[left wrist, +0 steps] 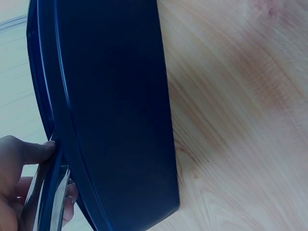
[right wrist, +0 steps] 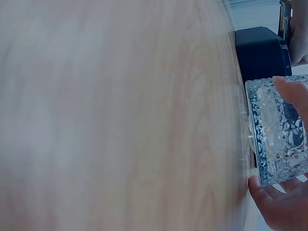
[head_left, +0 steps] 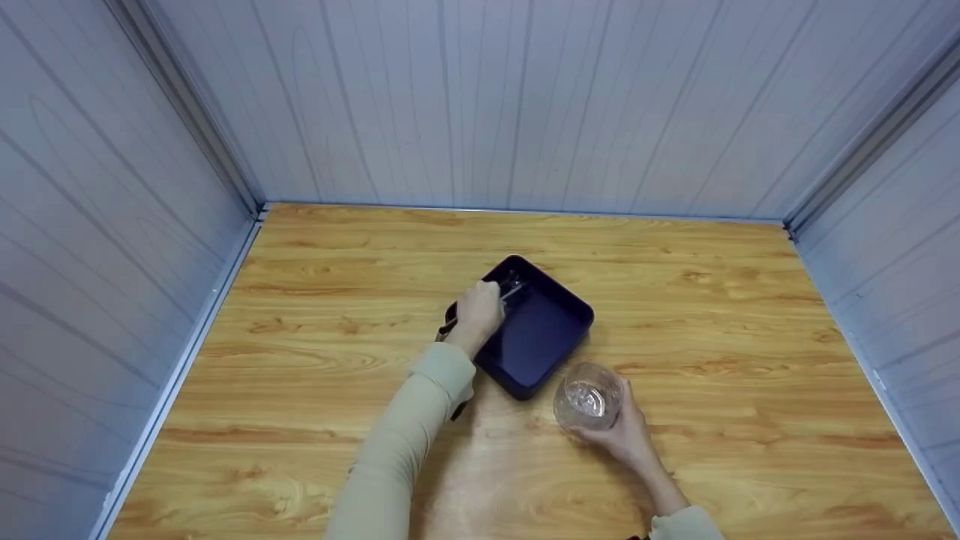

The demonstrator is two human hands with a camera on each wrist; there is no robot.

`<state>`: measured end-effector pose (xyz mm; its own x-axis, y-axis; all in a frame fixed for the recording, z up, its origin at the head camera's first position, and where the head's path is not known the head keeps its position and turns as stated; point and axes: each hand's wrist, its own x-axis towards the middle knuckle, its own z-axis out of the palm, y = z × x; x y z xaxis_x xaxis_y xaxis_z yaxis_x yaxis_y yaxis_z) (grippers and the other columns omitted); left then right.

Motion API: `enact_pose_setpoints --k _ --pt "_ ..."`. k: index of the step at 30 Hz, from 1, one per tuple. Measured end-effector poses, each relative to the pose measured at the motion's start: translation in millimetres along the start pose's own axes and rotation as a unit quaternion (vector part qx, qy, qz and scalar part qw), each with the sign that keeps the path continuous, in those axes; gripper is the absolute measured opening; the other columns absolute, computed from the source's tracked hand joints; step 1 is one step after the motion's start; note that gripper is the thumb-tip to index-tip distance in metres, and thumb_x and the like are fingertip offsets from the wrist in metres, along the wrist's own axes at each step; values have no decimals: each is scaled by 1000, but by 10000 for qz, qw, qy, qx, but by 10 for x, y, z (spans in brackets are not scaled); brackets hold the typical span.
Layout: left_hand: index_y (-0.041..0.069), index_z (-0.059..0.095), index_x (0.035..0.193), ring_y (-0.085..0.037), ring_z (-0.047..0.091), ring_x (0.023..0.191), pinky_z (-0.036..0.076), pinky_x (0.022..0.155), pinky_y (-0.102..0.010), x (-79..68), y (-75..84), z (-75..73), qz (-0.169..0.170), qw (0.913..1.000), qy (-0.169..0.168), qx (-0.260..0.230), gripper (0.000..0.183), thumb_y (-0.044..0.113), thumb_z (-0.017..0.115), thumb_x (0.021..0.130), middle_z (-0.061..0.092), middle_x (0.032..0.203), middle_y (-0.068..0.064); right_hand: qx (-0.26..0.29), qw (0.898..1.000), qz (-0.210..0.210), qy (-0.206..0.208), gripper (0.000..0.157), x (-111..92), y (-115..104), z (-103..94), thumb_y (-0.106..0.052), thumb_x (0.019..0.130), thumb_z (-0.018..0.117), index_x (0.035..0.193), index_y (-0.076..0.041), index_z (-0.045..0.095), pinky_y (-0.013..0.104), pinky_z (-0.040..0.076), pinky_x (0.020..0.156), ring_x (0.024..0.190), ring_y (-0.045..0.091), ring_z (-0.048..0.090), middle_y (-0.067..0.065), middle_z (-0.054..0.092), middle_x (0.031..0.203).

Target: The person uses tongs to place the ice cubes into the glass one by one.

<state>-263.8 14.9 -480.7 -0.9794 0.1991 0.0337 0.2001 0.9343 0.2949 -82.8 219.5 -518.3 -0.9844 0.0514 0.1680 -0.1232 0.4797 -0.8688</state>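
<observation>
My left hand (head_left: 480,307) is over the left rim of a dark blue rectangular tray (head_left: 536,341), gripping a pair of metal tongs (head_left: 512,292). In the left wrist view the thumb and fingers close round the shiny arms of the tongs (left wrist: 58,199), right at the rim. The tips of the tongs point into the tray's far corner, beside a small glinting patch. My right hand (head_left: 622,431) holds a clear cut-glass tumbler (head_left: 587,396) near the tray's front right side. In the right wrist view, thumb and fingers wrap the tumbler's patterned wall (right wrist: 276,132).
The tray stands on a wood-grain tabletop (head_left: 720,337). Pale panel walls (head_left: 480,105) enclose the table at the back and on both sides. A small dark object (head_left: 459,410) shows beside the left cuff, partly hidden by the sleeve.
</observation>
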Motion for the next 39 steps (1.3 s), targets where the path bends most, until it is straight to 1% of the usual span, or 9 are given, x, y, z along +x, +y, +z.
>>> enact_pose_setpoints --k 4,10,12,17,23,24,30,31,39 --pt "2 65 86 -29 61 75 50 61 -37 -1 1 14 82 9999 61 52 16 13 53 84 64 86 -15 54 10000 -76 19 89 8 82 11 -3 51 84 125 6 34 53 31 91 109 43 43 28 47 117" --pt "2 66 87 -29 61 76 50 62 -37 -5 2 19 220 9994 188 163 15 12 55 84 64 85 -15 -77 9999 61 -47 95 45 370 48 -16 50 86 128 -3 33 49 31 93 112 37 43 22 47 120" --pt "2 66 87 -28 61 76 50 62 -37 -6 4 18 240 9993 209 177 15 12 55 84 64 85 -15 -81 9999 75 -34 97 50 405 50 -19 49 87 128 -5 33 48 31 94 112 34 43 20 47 121" --pt "3 66 85 -29 61 76 50 61 -37 -11 4 22 226 9994 260 82 14 9 53 85 63 85 -14 90 10000 2 -32 97 50 422 49 -19 49 87 129 -7 33 48 31 94 113 33 43 18 46 123" --pt "3 67 82 -30 61 75 49 60 -39 -21 2 30 242 9990 381 58 16 6 51 85 64 85 -15 82 10000 0 -42 98 46 411 46 -19 49 87 129 -7 32 48 31 94 113 33 43 19 46 123" --pt "4 67 80 -30 61 73 49 58 -39 1 -20 77 288 9983 493 85 15 6 52 84 64 83 -14 63 10000 7 -40 98 46 412 46 -19 49 87 130 -7 32 48 31 94 113 33 43 19 46 123" --pt "4 67 78 -30 61 73 49 59 -39 -7 -40 75 324 9984 467 81 18 4 50 85 64 82 -14 29 10000 35 -39 98 42 432 58 -20 49 87 129 -6 33 49 31 93 112 35 43 21 47 122" --pt "3 67 81 -30 61 75 49 61 -39 -32 -25 27 295 9989 349 60 18 4 49 86 64 84 -15 28 10000 36 -41 98 41 435 60 -19 49 86 129 -6 33 50 31 93 112 36 43 21 47 122" --pt "3 66 85 -29 61 75 49 61 -38 -61 -61 3 265 9993 245 43 14 10 54 86 63 85 -15 78 10000 26 38 97 46 432 60 -16 47 87 128 -6 35 49 31 93 112 34 43 19 47 122"
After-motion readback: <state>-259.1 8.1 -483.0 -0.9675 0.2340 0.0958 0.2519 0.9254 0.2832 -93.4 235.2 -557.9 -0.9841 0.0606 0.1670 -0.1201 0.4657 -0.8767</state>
